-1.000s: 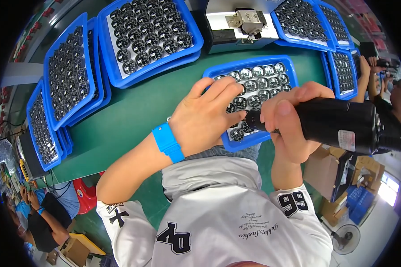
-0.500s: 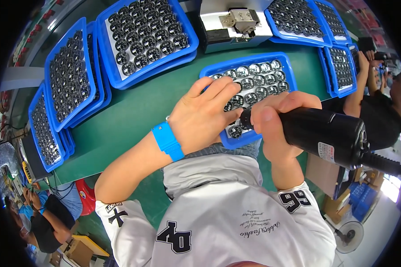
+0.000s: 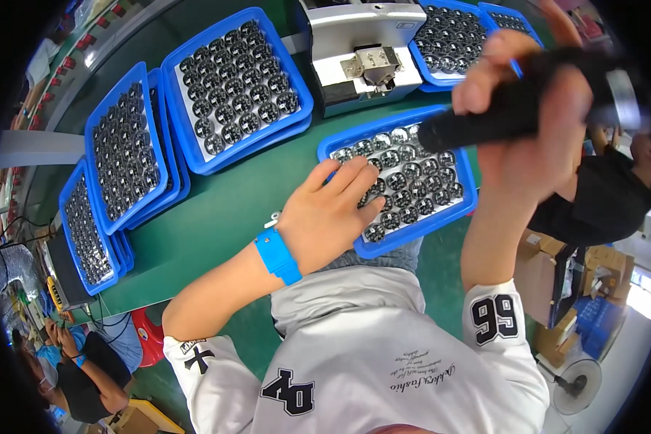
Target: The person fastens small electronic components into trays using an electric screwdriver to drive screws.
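My right hand (image 3: pixel 513 163) grips a black corded-type electric screwdriver (image 3: pixel 488 130), raised above the right side of a blue tray (image 3: pixel 470 170). It is smeared by motion, and its front end points left over the tray's far part. In the tray, rows of small round parts (image 3: pixel 411 171), dark with shiny clear tops, sit on a white liner. My left hand (image 3: pixel 329 202), with a blue wrist strap (image 3: pixel 276 254), lies over the tray's left side. Its fingers are apart, and the tips rest at the parts there; I see nothing held.
Behind the tray stands a silver box-shaped machine (image 3: pixel 365 25) with a metal block (image 3: pixel 377 65). Stacked blue trays of similar parts (image 3: pixel 173 94) line the green table (image 3: pixel 231 195) at left, with more trays (image 3: pixel 450 40) at far right. Other people sit on both sides.
My right hand has lifted the screwdriver up and away from the parts beside my left thumb, toward the far right. My left hand stays over the tray's left side. The view has shifted slightly.
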`<state>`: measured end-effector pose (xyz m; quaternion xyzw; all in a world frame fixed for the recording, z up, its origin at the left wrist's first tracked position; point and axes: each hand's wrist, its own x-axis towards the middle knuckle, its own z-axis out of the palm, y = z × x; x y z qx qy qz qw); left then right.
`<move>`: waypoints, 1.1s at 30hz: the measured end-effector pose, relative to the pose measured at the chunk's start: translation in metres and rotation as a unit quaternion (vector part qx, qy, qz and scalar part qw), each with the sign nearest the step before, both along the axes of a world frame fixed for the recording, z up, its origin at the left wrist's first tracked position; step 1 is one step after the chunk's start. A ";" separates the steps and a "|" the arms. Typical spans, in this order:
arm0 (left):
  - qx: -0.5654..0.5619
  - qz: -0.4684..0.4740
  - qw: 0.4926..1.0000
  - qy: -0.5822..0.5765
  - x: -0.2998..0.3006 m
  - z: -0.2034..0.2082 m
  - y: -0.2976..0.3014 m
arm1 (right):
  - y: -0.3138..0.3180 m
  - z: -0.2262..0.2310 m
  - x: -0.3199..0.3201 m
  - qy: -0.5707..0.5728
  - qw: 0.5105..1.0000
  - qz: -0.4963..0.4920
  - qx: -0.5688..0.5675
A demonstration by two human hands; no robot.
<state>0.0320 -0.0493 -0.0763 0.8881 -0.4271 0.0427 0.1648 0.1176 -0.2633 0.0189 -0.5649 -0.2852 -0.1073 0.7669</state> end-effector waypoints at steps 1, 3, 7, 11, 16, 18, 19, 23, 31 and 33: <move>-0.015 0.002 1.000 -0.011 0.001 0.002 0.000 | -0.006 0.005 0.016 0.028 0.999 0.031 -0.019; -0.025 0.013 0.999 -0.019 0.000 0.003 0.001 | 0.056 0.028 0.016 0.051 0.985 -0.155 0.052; -0.024 0.015 0.999 -0.015 -0.001 0.003 -0.003 | 0.067 0.013 0.068 0.021 0.952 0.125 0.278; -0.007 0.011 1.000 -0.017 -0.002 0.004 -0.004 | 0.069 0.015 0.062 0.034 0.990 -0.133 -0.029; -0.005 0.016 1.000 -0.004 -0.004 0.006 -0.003 | 0.067 0.012 0.055 0.050 0.987 -0.141 -0.055; -0.002 0.021 1.000 0.012 -0.006 0.006 -0.001 | 0.064 0.012 0.037 0.108 0.977 -0.173 -0.065; -0.004 0.020 1.000 0.012 -0.006 0.005 0.000 | 0.057 0.011 0.025 0.099 0.985 -0.138 -0.018; -0.008 0.011 1.000 -0.016 -0.009 0.005 0.001 | 0.018 -0.009 -0.024 0.055 0.989 -0.136 -0.014; 0.046 -0.042 0.998 -0.025 0.003 0.016 -0.019 | -0.008 -0.047 -0.072 0.029 0.988 -0.147 0.041; 0.057 -0.036 0.996 -0.064 0.003 0.010 -0.023 | -0.007 -0.050 -0.074 0.043 0.983 -0.174 0.032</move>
